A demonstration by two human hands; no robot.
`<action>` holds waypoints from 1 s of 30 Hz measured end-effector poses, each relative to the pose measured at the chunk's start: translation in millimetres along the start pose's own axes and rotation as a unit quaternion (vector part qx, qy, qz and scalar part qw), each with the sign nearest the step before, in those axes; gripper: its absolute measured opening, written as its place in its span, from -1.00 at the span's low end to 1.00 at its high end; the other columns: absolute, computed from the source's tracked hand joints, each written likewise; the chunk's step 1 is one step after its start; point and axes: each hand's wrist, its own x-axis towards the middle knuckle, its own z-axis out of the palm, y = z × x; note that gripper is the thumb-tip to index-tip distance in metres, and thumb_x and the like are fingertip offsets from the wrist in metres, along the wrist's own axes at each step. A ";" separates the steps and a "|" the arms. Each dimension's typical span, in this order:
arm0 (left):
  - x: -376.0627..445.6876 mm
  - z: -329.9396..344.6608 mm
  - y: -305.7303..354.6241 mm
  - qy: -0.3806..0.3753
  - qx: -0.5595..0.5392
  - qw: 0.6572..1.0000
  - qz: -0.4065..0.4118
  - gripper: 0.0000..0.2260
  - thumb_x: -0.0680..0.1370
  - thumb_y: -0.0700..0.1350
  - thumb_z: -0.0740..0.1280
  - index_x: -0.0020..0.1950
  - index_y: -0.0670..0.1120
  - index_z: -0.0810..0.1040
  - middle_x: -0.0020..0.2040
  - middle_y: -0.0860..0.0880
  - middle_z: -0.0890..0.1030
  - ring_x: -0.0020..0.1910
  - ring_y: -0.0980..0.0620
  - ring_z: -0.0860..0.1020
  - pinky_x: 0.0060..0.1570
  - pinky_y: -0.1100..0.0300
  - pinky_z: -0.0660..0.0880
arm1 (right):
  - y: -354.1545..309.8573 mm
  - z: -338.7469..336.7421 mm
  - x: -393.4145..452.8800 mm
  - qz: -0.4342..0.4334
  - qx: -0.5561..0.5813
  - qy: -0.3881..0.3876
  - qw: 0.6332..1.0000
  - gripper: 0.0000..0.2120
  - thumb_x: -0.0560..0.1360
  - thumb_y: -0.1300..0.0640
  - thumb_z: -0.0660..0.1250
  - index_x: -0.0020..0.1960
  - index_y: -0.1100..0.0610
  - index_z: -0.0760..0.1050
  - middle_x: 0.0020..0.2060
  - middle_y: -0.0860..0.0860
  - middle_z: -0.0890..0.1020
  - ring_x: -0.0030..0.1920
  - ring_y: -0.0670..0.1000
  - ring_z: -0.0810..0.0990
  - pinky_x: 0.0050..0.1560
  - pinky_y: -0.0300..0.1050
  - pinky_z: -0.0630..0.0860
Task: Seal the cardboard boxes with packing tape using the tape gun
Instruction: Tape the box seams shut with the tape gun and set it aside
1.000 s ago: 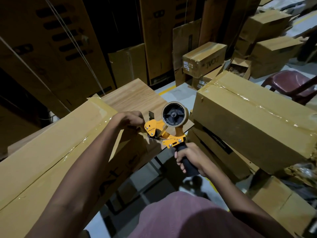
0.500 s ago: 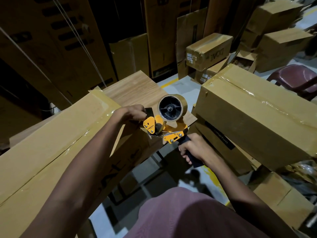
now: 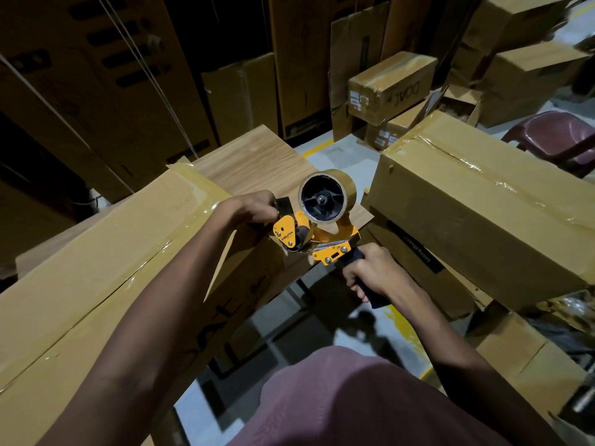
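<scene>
Long taped box [image 3: 96, 262] lies on the worktop [image 3: 257, 162]. Left hand [image 3: 254, 207], fingers curled, apparently pinches the tape end at the orange tape gun [image 3: 317, 226]; right hand [image 3: 370, 272] grips its handle. Loose tension risks wrinkled tape.

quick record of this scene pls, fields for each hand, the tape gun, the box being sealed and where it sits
left hand: curled at the tape gun's front end
right hand: grips the black handle
tape gun: orange frame, tape roll mounted, at the box's end
long box: tape along its top seam
table: wooden, under the box
</scene>
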 end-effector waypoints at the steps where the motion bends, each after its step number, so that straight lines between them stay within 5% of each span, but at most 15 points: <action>1: 0.3 0.0 -1.1 -0.001 0.001 1.000 0.001 -0.80 0.57 -0.31 0.32 0.19 -0.24 0.49 -0.03 -0.13 0.59 -0.16 -0.02 0.58 -0.43 0.25 0.49 | -0.7 0.4 0.4 0.000 -0.005 0.002 1.000 -0.91 0.35 0.40 0.32 -0.21 0.26 0.49 -0.48 0.10 0.55 -0.44 0.12 0.48 -0.39 -0.06 0.47; 6: 2.6 0.7 -8.0 0.004 -0.017 1.000 0.024 -0.54 0.54 -0.30 0.37 0.44 -0.25 0.42 0.23 -0.18 0.58 -0.07 -0.07 0.62 -0.34 0.21 0.52 | -4.1 2.4 1.3 -0.004 -0.033 0.018 0.999 -0.94 0.33 0.38 0.32 -0.22 0.27 0.51 -0.48 0.12 0.56 -0.47 0.12 0.50 -0.37 -0.04 0.51; 10: 4.7 2.5 -13.6 0.014 -0.021 0.999 0.041 -0.57 0.51 -0.29 0.38 0.39 -0.22 0.48 0.18 -0.18 0.63 0.03 -0.11 0.64 -0.19 0.12 0.59 | -1.3 7.2 -1.3 0.004 -0.028 0.026 0.999 -0.94 0.31 0.38 0.31 -0.26 0.27 0.49 -0.48 0.17 0.55 -0.46 0.13 0.48 -0.38 -0.03 0.49; 14: 7.7 3.9 -14.6 0.044 0.026 0.997 0.050 -0.55 0.53 -0.33 0.36 0.43 -0.26 0.45 0.30 -0.16 0.57 0.26 -0.14 0.55 0.26 0.01 0.53 | -2.7 14.8 -5.0 0.005 -0.046 0.034 0.998 -0.93 0.26 0.34 0.30 -0.26 0.25 0.49 -0.50 0.15 0.54 -0.50 0.11 0.47 -0.38 -0.03 0.49; 18: 14.9 4.6 -19.8 0.058 0.051 0.995 0.056 -0.62 0.51 -0.28 0.43 0.33 -0.22 0.53 0.26 -0.17 0.61 0.24 -0.15 0.57 0.28 -0.06 0.52 | -5.5 22.1 -9.0 0.007 -0.062 0.053 0.997 -0.92 0.25 0.32 0.29 -0.26 0.23 0.50 -0.51 0.11 0.55 -0.52 0.10 0.46 -0.40 -0.05 0.50; 30: 28.4 9.8 -27.0 0.095 0.062 0.991 0.078 -0.41 0.54 -0.34 0.36 0.56 -0.24 0.30 0.57 -0.16 0.33 0.55 -0.14 0.28 0.57 -0.12 0.10 | -3.2 30.6 -11.2 0.023 -0.061 0.081 0.995 -0.93 0.30 0.34 0.31 -0.24 0.23 0.51 -0.52 0.08 0.56 -0.52 0.08 0.47 -0.40 -0.05 0.51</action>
